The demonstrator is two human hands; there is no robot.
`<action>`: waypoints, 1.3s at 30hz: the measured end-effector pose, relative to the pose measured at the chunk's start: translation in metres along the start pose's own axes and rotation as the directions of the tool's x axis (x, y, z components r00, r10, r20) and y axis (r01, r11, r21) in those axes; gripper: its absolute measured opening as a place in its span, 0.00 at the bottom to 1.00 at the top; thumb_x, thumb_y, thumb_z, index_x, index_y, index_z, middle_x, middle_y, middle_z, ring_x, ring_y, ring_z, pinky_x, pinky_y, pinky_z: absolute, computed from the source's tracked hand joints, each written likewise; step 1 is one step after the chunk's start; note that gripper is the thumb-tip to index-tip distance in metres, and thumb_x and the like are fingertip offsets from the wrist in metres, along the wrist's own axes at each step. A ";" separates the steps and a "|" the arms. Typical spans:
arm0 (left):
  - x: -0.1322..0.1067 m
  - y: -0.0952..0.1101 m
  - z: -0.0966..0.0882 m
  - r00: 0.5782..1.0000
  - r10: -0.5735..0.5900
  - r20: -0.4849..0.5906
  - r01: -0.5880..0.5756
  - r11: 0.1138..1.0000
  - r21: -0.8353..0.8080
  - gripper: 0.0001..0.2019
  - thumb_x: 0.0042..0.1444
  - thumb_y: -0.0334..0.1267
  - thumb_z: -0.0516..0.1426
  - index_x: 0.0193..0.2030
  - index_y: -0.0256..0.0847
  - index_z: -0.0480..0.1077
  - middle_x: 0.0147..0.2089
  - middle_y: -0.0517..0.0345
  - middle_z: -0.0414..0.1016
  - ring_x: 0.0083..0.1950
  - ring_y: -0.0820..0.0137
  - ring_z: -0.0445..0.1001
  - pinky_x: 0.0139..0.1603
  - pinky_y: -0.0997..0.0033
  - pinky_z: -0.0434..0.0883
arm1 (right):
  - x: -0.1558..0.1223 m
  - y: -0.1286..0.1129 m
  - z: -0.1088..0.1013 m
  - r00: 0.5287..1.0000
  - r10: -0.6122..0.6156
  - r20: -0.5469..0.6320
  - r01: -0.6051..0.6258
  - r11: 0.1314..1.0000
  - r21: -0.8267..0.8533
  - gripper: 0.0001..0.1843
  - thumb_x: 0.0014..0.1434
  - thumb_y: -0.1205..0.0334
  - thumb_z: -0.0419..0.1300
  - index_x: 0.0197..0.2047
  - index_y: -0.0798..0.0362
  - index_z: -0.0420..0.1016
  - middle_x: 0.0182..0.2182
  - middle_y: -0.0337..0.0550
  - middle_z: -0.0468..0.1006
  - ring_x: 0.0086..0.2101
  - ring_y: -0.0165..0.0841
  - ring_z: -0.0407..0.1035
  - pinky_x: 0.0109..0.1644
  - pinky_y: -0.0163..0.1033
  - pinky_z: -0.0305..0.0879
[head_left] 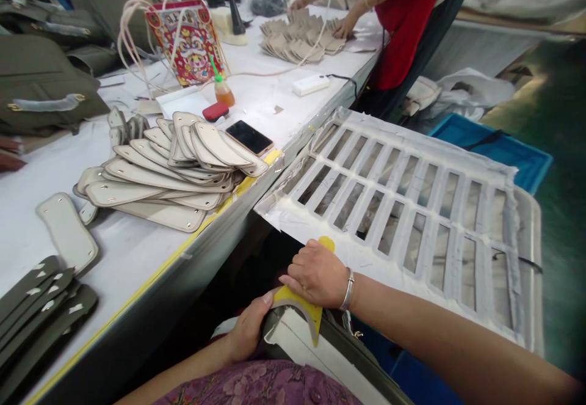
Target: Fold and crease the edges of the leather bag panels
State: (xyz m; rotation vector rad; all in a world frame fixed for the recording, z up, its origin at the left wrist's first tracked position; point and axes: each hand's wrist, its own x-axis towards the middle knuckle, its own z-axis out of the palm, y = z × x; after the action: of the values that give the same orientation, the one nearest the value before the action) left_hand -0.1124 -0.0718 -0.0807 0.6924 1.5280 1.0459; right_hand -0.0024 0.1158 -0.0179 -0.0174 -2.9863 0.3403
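Yellow template [313,314] is at the near middle of the scene, against the far end of a dark green piece [354,353] with a white panel [315,353]. The grip of the right hand [317,273] is narrow and holds this template from above. The left hand [249,327] holds the green piece at its left edge, fingers partly hidden. Pale flat pieces [146,176] are piled on the counter [256,87], to the left.

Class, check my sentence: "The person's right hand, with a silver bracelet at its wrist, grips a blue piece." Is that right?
Not quite: the right hand grips a yellow piece, not a blue one, as the head view shows. The silver bracelet is indeed at its wrist.
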 end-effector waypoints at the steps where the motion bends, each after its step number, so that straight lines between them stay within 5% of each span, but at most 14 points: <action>1: -0.001 0.000 -0.001 1.000 0.018 0.000 -0.018 0.999 0.034 0.32 0.61 0.55 0.40 0.55 0.28 0.66 0.54 0.43 0.69 0.56 0.59 0.65 0.61 0.56 0.59 | -0.001 -0.001 0.000 1.000 0.004 0.008 -0.004 1.000 0.000 0.25 0.65 0.52 0.44 0.23 0.53 0.71 0.21 0.41 0.73 0.24 0.28 0.57 0.34 0.41 0.43; 5: -0.001 0.009 -0.001 0.988 0.135 0.072 -0.147 0.971 0.188 0.36 0.61 0.57 0.37 0.57 0.25 0.64 0.58 0.40 0.65 0.60 0.58 0.61 0.63 0.56 0.56 | -0.007 -0.006 0.000 0.995 0.073 0.065 -0.074 0.997 0.013 0.26 0.65 0.51 0.42 0.24 0.53 0.71 0.22 0.41 0.73 0.24 0.28 0.60 0.34 0.41 0.43; 10: 0.006 0.034 0.001 0.961 0.194 0.197 -0.224 0.965 0.139 0.30 0.64 0.52 0.37 0.59 0.29 0.62 0.59 0.44 0.64 0.60 0.62 0.61 0.62 0.63 0.58 | -0.015 -0.015 -0.002 0.958 0.246 0.150 -0.248 0.969 -0.009 0.26 0.65 0.52 0.42 0.25 0.53 0.73 0.23 0.42 0.75 0.25 0.31 0.65 0.33 0.41 0.42; 19: 0.017 0.049 0.003 0.910 0.210 0.358 -0.240 0.970 0.041 0.21 0.65 0.45 0.42 0.59 0.38 0.60 0.57 0.50 0.64 0.57 0.65 0.63 0.58 0.67 0.59 | -0.040 -0.034 -0.004 0.872 0.456 0.178 -0.466 0.885 0.017 0.26 0.66 0.54 0.40 0.29 0.51 0.75 0.24 0.42 0.77 0.26 0.32 0.69 0.31 0.41 0.41; 26: 0.024 0.058 -0.003 0.884 0.085 0.459 -0.133 0.988 0.074 0.20 0.62 0.45 0.48 0.58 0.42 0.61 0.56 0.54 0.66 0.55 0.65 0.65 0.55 0.67 0.62 | -0.051 -0.053 -0.012 0.813 0.547 0.201 -0.545 0.836 -0.068 0.25 0.66 0.55 0.41 0.31 0.52 0.75 0.25 0.44 0.78 0.28 0.34 0.71 0.31 0.40 0.46; 29: 0.036 0.066 -0.013 0.831 0.032 0.555 -0.073 0.996 0.052 0.20 0.62 0.46 0.47 0.56 0.40 0.65 0.56 0.54 0.67 0.55 0.64 0.65 0.56 0.66 0.61 | -0.061 -0.063 -0.032 0.736 0.640 0.219 -0.613 0.768 -0.185 0.25 0.66 0.55 0.40 0.30 0.53 0.74 0.25 0.45 0.77 0.29 0.36 0.72 0.32 0.40 0.50; 34: 0.052 0.080 -0.019 0.737 0.029 0.675 -0.140 0.984 0.110 0.23 0.60 0.48 0.48 0.52 0.31 0.69 0.50 0.47 0.72 0.51 0.62 0.69 0.54 0.64 0.62 | -0.122 -0.099 -0.071 0.387 0.883 0.264 -0.888 0.435 -0.151 0.26 0.66 0.54 0.36 0.34 0.53 0.73 0.29 0.50 0.77 0.32 0.39 0.72 0.34 0.43 0.60; 35: 0.054 0.081 -0.019 0.731 0.005 0.682 -0.148 0.977 0.151 0.24 0.59 0.48 0.49 0.52 0.30 0.69 0.50 0.46 0.72 0.50 0.62 0.69 0.53 0.63 0.63 | -0.136 -0.110 -0.074 0.381 0.880 0.283 -0.909 0.412 -0.059 0.23 0.65 0.55 0.38 0.38 0.54 0.73 0.32 0.52 0.77 0.34 0.39 0.72 0.36 0.43 0.62; 38: 0.058 0.085 -0.020 0.755 0.027 0.656 -0.309 0.896 0.319 0.22 0.59 0.45 0.49 0.52 0.30 0.69 0.52 0.45 0.71 0.53 0.62 0.68 0.56 0.63 0.60 | -0.160 -0.146 -0.068 0.459 0.835 0.303 -0.887 0.415 0.201 0.17 0.61 0.57 0.45 0.43 0.55 0.71 0.38 0.53 0.76 0.34 0.36 0.71 0.37 0.41 0.66; 39: 0.060 0.088 -0.020 0.762 0.070 0.644 -0.394 0.839 0.375 0.21 0.58 0.43 0.49 0.51 0.31 0.71 0.52 0.46 0.71 0.53 0.61 0.67 0.57 0.63 0.60 | -0.159 -0.159 -0.062 0.443 0.845 0.301 -0.887 0.363 0.287 0.17 0.61 0.56 0.45 0.44 0.55 0.69 0.37 0.52 0.76 0.34 0.35 0.72 0.36 0.39 0.67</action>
State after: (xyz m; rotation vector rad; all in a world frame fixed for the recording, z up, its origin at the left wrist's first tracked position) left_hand -0.1546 0.0133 -0.0290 1.4714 1.1284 0.4989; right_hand 0.1646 -0.0291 0.0563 -1.6447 -2.5810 1.0852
